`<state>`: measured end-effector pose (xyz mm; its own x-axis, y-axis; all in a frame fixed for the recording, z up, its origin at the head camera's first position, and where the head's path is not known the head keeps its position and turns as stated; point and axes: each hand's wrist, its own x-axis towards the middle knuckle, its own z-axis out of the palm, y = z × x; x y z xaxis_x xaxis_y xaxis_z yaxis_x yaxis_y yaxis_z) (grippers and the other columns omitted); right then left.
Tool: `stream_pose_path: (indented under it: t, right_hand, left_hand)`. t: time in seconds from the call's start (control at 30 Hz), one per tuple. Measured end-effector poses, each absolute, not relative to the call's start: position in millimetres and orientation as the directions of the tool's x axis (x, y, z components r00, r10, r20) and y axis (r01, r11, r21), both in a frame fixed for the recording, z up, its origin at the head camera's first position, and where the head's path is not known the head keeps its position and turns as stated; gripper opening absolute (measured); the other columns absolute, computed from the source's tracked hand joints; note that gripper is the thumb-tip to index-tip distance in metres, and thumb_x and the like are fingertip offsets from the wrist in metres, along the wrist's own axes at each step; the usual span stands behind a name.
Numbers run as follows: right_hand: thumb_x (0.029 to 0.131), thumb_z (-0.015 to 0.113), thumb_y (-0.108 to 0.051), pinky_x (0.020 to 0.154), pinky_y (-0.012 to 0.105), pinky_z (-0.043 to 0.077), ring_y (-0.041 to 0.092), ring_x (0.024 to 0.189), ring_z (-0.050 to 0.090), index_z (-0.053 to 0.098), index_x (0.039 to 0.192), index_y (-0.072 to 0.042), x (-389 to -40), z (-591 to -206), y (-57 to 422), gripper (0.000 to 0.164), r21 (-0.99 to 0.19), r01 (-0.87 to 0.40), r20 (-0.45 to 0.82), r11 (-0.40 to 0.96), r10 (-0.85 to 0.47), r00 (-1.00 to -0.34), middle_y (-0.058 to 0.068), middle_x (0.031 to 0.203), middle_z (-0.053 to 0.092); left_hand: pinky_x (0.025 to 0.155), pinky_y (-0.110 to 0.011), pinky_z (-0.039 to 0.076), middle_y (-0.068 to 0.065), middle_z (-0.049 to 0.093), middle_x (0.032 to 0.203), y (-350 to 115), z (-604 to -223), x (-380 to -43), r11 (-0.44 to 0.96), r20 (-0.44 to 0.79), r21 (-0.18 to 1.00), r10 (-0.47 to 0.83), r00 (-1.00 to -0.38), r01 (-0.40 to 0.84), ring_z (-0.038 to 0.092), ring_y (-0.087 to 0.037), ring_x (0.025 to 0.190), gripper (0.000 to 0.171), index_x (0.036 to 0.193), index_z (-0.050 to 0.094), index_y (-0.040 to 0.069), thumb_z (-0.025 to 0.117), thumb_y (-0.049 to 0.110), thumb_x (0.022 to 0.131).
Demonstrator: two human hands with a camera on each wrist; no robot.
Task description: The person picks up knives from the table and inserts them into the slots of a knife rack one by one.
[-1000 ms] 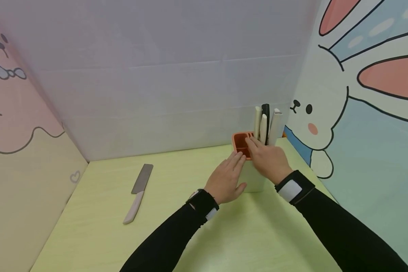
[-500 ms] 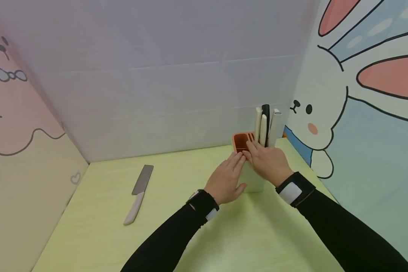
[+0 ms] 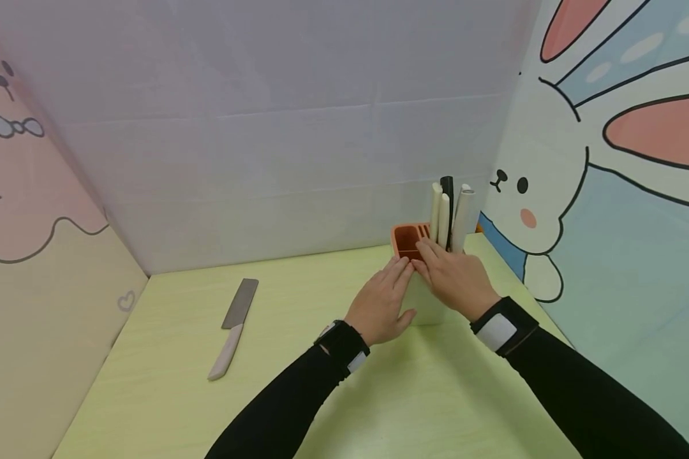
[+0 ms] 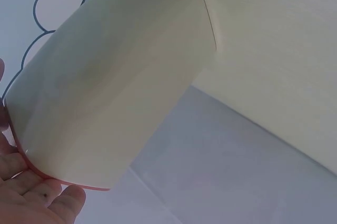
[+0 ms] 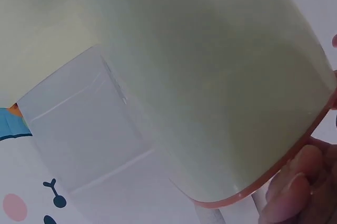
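A pale green knife block (image 3: 427,305) with an orange compartmented top stands at the back right of the table. My left hand (image 3: 379,303) rests its nearly straight fingers on the near-left part of the rim. My right hand (image 3: 456,277) lies over the right part of the top, its fingertips at the orange insert in front of the handles. Several white handles (image 3: 463,213) and a black handle (image 3: 447,210) rise from the block. Both wrist views show the smooth side of the block (image 4: 110,87), with left fingertips (image 4: 71,203) and right fingertips (image 5: 289,197) at its orange rim.
A kitchen knife (image 3: 233,328) with a broad grey blade and pale handle lies on the left of the yellow-green table (image 3: 166,395). A plain pale wall (image 3: 293,159) stands behind, and cartoon-printed walls close off both sides.
My right hand has shifted slightly down and to the right over the rim, its thumb coming in near the left fingertips. The handles have moved only faintly. My left hand has stayed put.
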<state>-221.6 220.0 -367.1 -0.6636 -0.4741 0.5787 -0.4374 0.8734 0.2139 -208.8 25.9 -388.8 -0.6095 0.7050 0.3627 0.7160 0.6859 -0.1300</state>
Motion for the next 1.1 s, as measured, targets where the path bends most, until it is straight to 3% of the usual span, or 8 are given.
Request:
stream_pose_path:
  t: [0.17,0.33,0.53,0.63,0.93,1.03,1.1]
  right_hand:
    - [0.097,0.055,-0.038,0.038,0.037,0.048,0.031,0.064,0.067,0.059,0.123,-0.001,-211,-374,221,0.045,0.193,-0.475,0.604,0.859,-0.486,-0.632,0.016,0.123,0.063]
    - [0.092,0.061,-0.035,0.035,0.029,0.039,0.028,0.058,0.066,0.061,0.123,-0.002,-207,-380,220,0.046,0.164,-0.474,0.591,0.865,-0.471,-0.655,0.02,0.127,0.059]
    - [0.09,0.065,-0.034,0.039,0.035,0.047,0.034,0.083,0.069,0.06,0.125,-0.001,-211,-382,218,0.048,0.11,-0.477,0.614,0.872,-0.437,-0.657,0.024,0.13,0.055]
    - [0.091,0.064,-0.034,0.041,0.037,0.049,0.036,0.085,0.069,0.06,0.126,-0.001,-213,-382,218,0.048,0.06,-0.481,0.607,0.875,-0.415,-0.678,0.025,0.132,0.054]
    - [0.095,0.058,-0.036,0.039,0.032,0.043,0.034,0.086,0.068,0.056,0.131,-0.004,-218,-383,218,0.048,-0.043,-0.461,0.546,0.886,-0.366,-0.754,0.02,0.14,0.048]
    - [0.094,0.06,-0.035,0.036,0.028,0.036,0.026,0.066,0.067,0.057,0.129,-0.004,-215,-384,218,0.047,-0.019,-0.482,0.585,0.876,-0.381,-0.716,0.019,0.136,0.053]
    - [0.093,0.061,-0.034,0.034,0.024,0.029,0.017,0.047,0.055,0.059,0.127,-0.004,-212,-383,216,0.045,0.005,-0.506,0.616,0.862,-0.402,-0.678,0.017,0.133,0.056]
  left_hand:
    - [0.116,-0.032,0.02,-0.015,0.028,0.155,24,-391,-211,0.68,0.369,-0.116,0.706,-0.604,0.724,0.022,-0.026,0.144,0.086,0.15,0.026,-0.001,0.064,0.045,0.088]
    - [0.115,-0.034,0.023,-0.013,0.02,0.158,20,-395,-214,0.686,0.363,-0.083,0.696,-0.619,0.723,0.015,-0.025,0.146,0.088,0.152,0.02,0.001,0.063,0.044,0.089]
    - [0.112,-0.035,0.031,-0.015,0.021,0.157,5,-401,-211,0.667,0.409,-0.044,0.691,-0.596,0.744,0.021,-0.025,0.144,0.088,0.151,0.021,0.0,0.066,0.04,0.088]
    - [0.112,-0.035,0.03,-0.016,0.024,0.156,-11,-408,-208,0.667,0.421,-0.034,0.685,-0.595,0.744,0.024,-0.027,0.143,0.088,0.15,0.024,-0.002,0.068,0.04,0.087]
    - [0.111,-0.041,0.031,-0.018,0.038,0.147,-96,-433,-206,0.764,0.451,0.079,0.546,-0.706,0.641,0.034,-0.03,0.138,0.078,0.147,0.032,-0.003,0.069,0.031,0.087]
    - [0.107,-0.044,0.037,-0.023,0.047,0.137,-140,-444,-211,0.825,0.495,0.104,0.441,-0.749,0.555,0.045,-0.035,0.128,0.075,0.142,0.039,-0.007,0.073,0.027,0.083]
    - [0.101,-0.047,0.042,-0.026,0.052,0.13,-169,-451,-215,0.87,0.509,0.123,0.358,-0.783,0.477,0.051,-0.039,0.12,0.073,0.137,0.043,-0.009,0.076,0.024,0.081]
